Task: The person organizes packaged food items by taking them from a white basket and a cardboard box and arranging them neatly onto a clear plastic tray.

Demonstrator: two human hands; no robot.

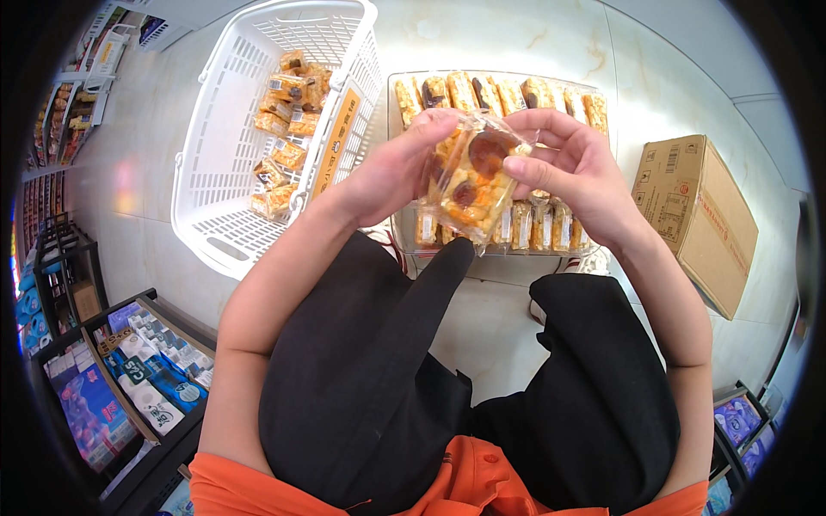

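Observation:
Between my two hands is a clear-wrapped snack bar [483,181], golden with dark red round pieces, held tilted above a clear plastic tray. My left hand [397,165] grips its left side. My right hand [578,170] pinches its right edge, the thumb on the front of the wrapper. Whether a second packet sits behind it I cannot tell. Beneath, the clear tray [602,93] holds rows of similar wrapped bars [538,90] standing close together; my hands hide its middle.
Left of the tray stands a white slatted basket [200,163] with several wrapped bars [288,156] inside. To the right lies a closed brown cardboard box [688,193]. Shelves of packaged goods [142,370] flank me at lower left. My knees frame the tray's near side.

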